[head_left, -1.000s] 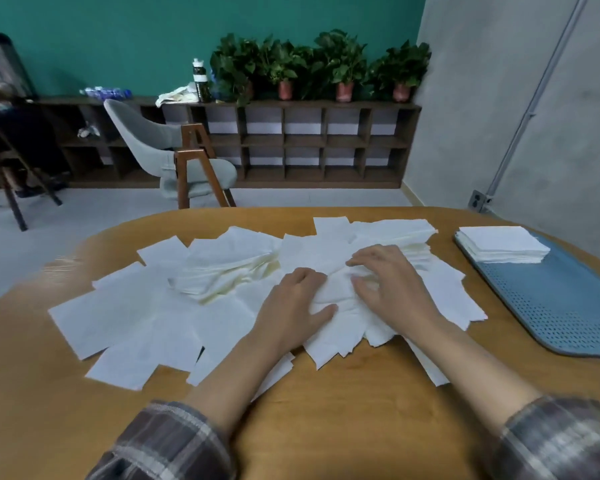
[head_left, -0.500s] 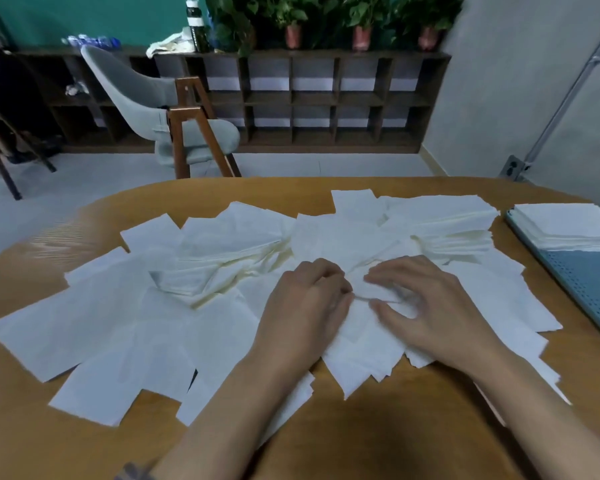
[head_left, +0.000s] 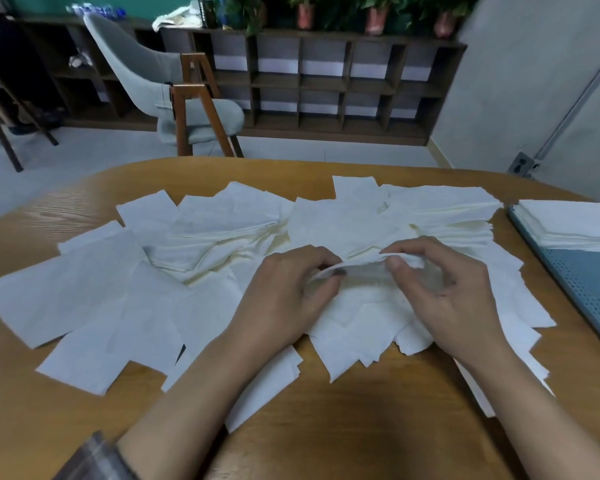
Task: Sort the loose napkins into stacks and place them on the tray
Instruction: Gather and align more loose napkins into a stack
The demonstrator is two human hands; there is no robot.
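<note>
Several loose white napkins [head_left: 94, 289] lie spread in an overlapping heap across the wooden table [head_left: 326, 438]. Near the middle of the heap my left hand [head_left: 284, 292] and my right hand [head_left: 444, 289] each pinch one side of a single white napkin [head_left: 357, 268], whose top edge is lifted off the pile between them. At the right edge a blue perforated tray [head_left: 589, 289] carries one neat stack of napkins [head_left: 568, 223] at its far end.
A grey chair with wooden legs [head_left: 184, 98] stands beyond the table's far edge. A dark cubby shelf [head_left: 326, 81] with potted plants runs along the back wall. Bare wood lies between the heap and me.
My hands lay flat on the heap before; now both have pinched one napkin and raised its top edge. The view has tilted down and moved closer.
</note>
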